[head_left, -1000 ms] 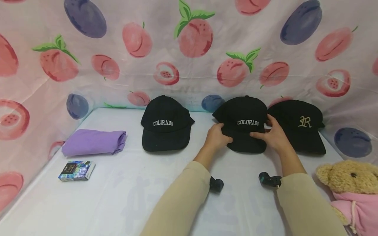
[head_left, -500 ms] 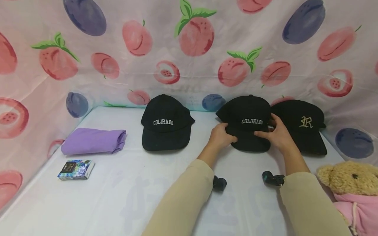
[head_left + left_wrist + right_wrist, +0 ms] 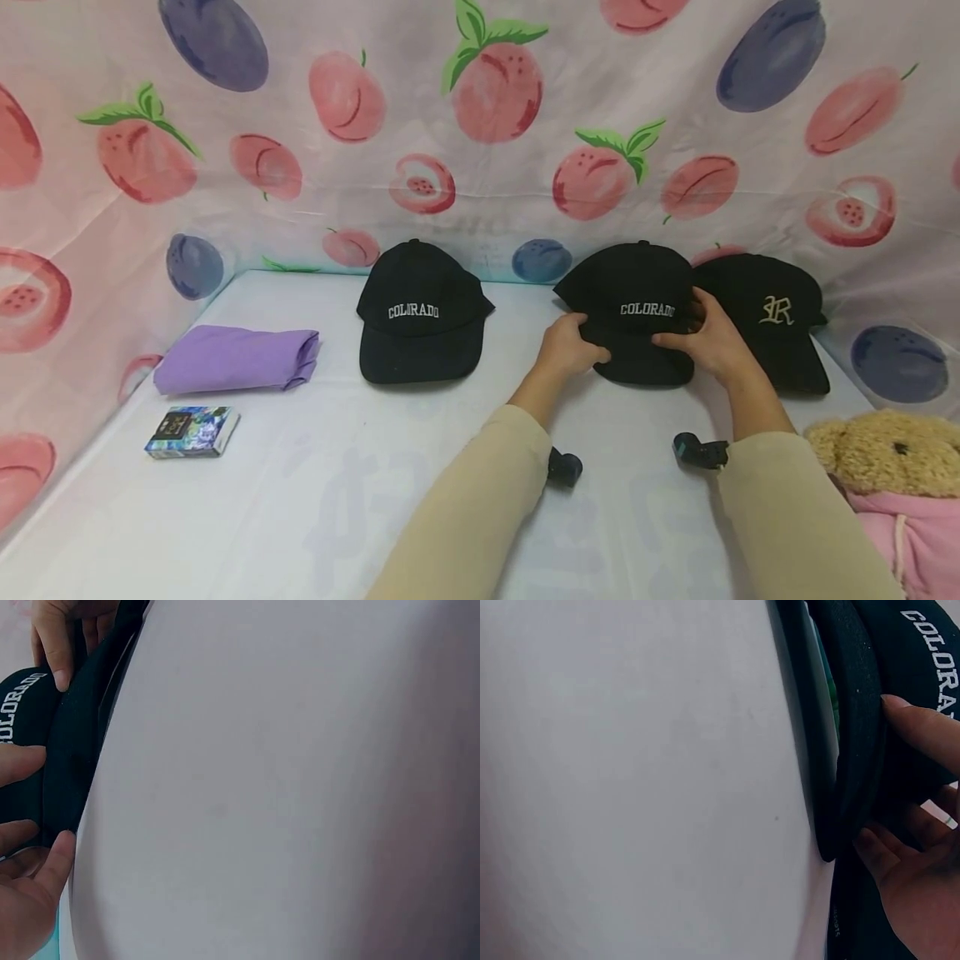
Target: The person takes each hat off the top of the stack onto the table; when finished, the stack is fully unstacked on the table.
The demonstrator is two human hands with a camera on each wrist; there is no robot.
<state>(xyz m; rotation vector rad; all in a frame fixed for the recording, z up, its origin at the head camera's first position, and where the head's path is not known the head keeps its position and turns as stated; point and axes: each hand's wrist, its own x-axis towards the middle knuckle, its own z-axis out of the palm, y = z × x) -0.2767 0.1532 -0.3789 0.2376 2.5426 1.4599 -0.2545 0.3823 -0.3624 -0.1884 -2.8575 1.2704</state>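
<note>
In the head view, a black cap (image 3: 641,279) lettered COLORADO sits at the back right of the table, its brim toward me. My left hand (image 3: 567,346) holds its left side, thumb at the brim. On the other side, my right hand (image 3: 712,337) grips the cap, with the thumb on the front where the brim meets the crown and the fingers around the side. The left wrist view has the brim (image 3: 71,757) between both hands. Seen from the right wrist, the thumb (image 3: 922,727) presses near the lettering while the other fingers lie partly hidden behind the brim.
A second COLORADO cap (image 3: 420,317) stands left of centre. Close at the right is a black cap with a gold R (image 3: 776,333). A folded purple cloth (image 3: 236,358) and a small patterned box (image 3: 192,432) lie left; a teddy bear (image 3: 885,454) sits front right.
Both hands have shifted the held cap slightly to the right, so it overlaps more of the gold R cap. The other things stay where they were.
</note>
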